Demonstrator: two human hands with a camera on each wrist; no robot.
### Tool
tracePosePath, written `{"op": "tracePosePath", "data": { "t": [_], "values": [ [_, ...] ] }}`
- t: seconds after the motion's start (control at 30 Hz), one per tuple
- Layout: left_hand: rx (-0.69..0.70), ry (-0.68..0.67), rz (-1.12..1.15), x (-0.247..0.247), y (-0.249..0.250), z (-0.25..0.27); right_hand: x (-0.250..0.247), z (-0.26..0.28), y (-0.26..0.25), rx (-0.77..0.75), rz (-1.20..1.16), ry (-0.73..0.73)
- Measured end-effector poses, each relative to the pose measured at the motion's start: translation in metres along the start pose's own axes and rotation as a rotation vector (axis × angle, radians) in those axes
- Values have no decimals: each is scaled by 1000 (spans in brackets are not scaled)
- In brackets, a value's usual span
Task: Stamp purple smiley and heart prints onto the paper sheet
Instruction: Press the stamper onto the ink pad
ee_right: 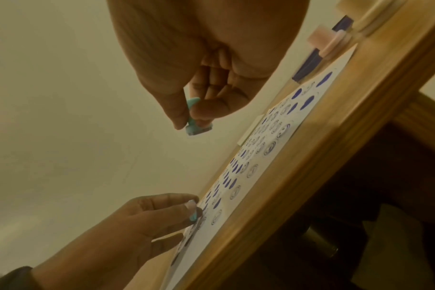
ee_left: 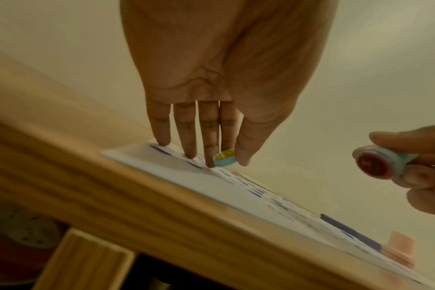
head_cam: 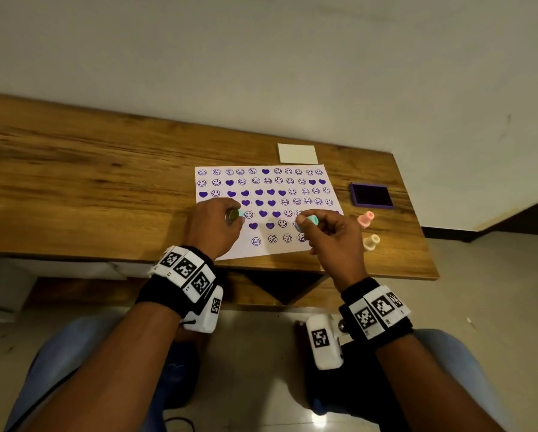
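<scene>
The paper sheet (head_cam: 292, 247) lies at the centre of the head view on the wooden surface (head_cam: 90, 169), its upper rows filled with purple smileys and hearts, with gaps left along the lower rows. My right hand (head_cam: 333, 241) has its fingers clamped on a teal stamp (head_cam: 308, 220), held above the sheet's lower right, face tilted sideways. My left hand (head_cam: 213, 227) pinches a small teal cap (ee_left: 224, 160) between thumb and forefinger while the other fingers (ee_left: 188, 137), straight and apart, press the sheet's left side. To stamp well, I'd turn the face flat, pick a bare spot, come straight down, press evenly and lift without sliding. The ink pad (head_cam: 372, 195) sits to the right, should the print look faint.
</scene>
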State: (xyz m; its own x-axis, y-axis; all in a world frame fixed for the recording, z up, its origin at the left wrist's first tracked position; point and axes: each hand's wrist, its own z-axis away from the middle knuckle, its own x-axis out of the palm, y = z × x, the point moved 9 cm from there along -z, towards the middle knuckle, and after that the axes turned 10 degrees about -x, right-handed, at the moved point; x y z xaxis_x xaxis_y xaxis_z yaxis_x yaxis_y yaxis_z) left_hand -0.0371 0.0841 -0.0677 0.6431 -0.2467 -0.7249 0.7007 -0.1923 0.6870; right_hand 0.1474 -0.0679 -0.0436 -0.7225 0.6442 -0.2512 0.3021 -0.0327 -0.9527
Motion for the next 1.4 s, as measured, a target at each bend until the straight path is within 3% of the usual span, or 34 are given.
{"op": "tracePosePath", "data": {
  "t": [0.17, 0.3, 0.53, 0.67, 1.4],
  "values": [
    [53, -2, 81, -4, 6, -4, 9, -7, -3, -24, -23, -33],
    [58, 5, 272, -7, 23, 0, 6, -10, 1, 34, -115, 3],
    [-17, -267, 703, 32, 57, 37, 9, -7, 10, 159, -340, 6],
    [-17, -292, 755, 38, 62, 42, 8, -5, 16, 223, -407, 34],
    [-51, -413, 971, 41, 59, 41, 26, 9, 17, 215, -531, -57]
  ]
}}
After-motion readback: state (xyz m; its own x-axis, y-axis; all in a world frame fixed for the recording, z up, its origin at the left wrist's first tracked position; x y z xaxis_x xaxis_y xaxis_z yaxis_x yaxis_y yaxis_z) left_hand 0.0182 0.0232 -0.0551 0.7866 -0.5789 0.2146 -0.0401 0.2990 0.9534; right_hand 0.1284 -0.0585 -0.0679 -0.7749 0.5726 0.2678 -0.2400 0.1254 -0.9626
